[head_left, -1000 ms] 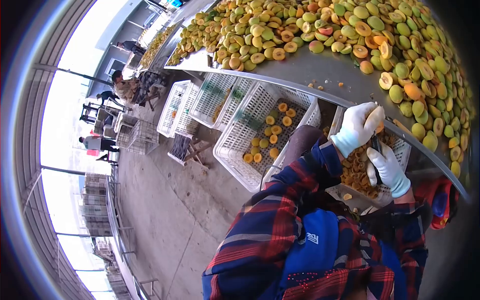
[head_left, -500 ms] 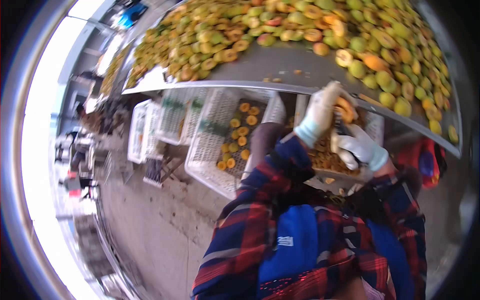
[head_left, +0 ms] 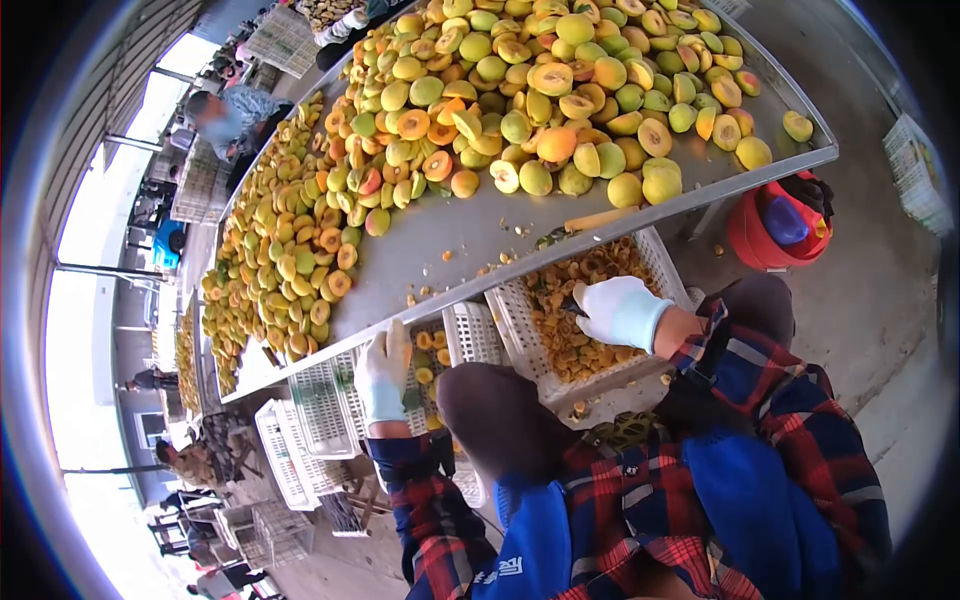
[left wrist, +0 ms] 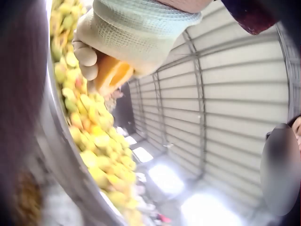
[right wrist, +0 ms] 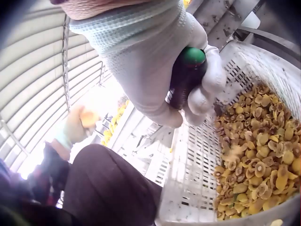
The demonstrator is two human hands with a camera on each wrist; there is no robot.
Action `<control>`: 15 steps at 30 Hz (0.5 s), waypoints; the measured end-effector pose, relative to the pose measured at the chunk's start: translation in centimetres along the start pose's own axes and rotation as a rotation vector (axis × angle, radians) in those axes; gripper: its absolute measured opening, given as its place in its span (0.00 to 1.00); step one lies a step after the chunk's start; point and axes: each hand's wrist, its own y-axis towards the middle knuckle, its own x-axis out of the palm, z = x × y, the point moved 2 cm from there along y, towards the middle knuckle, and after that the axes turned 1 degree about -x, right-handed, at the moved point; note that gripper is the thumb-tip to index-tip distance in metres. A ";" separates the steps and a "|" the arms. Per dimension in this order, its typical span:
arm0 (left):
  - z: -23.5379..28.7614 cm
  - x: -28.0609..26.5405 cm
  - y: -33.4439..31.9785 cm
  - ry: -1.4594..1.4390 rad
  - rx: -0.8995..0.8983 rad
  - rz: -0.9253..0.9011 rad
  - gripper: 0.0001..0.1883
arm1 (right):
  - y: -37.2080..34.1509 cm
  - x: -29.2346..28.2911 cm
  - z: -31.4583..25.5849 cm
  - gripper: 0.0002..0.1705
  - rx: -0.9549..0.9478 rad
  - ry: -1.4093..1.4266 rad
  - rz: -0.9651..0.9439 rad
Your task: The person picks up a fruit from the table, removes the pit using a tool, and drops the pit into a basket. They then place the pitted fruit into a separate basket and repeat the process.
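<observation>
Fruit (head_left: pixel 551 79) crowds the worktop (head_left: pixel 440 240). My left hand (head_left: pixel 383 376) curls round a fruit half (left wrist: pixel 112 75), likely soft, slick, best held by its back; my right hand (head_left: pixel 615 312) grips a handle (right wrist: pixel 188 75).

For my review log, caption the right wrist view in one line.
White-gloved right hand grips a dark, green-ended handle near a white perforated plastic crate of yellow-brown fruit pieces.

Left hand (head_left: pixel 384 372) and right hand (head_left: pixel 612 310) in white fabric gloves (right wrist: pixel 141 75); pale aqua knitted cuffs (left wrist: pixel 141 26), finely dimpled. Long plaid sleeves (head_left: pixel 815 430), red and navy checks, grey stripes. Bright blue cloth garment (head_left: pixel 745 495) in front, small white logo (head_left: pixel 510 567). Dark purplish-brown trousers (head_left: pixel 500 412).
</observation>
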 end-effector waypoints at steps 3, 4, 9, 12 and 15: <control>3.7 -1.5 2.0 0.006 0.081 -0.040 0.25 | 0.3 -0.3 0.4 0.16 0.016 0.005 0.011; 5.6 -1.6 3.2 -0.073 0.161 -0.041 0.25 | 0.2 -0.6 0.3 0.16 0.034 0.013 -0.001; 15.9 3.2 13.8 -0.029 0.372 -0.132 0.32 | 0.2 0.0 -0.2 0.12 -0.039 0.105 0.009; 20.0 6.5 17.3 0.067 0.275 -0.117 0.33 | 0.7 1.2 0.1 0.15 -0.191 0.079 0.070; 20.8 8.6 18.7 0.146 0.203 -0.096 0.26 | 0.9 1.1 0.0 0.16 -0.187 0.075 0.082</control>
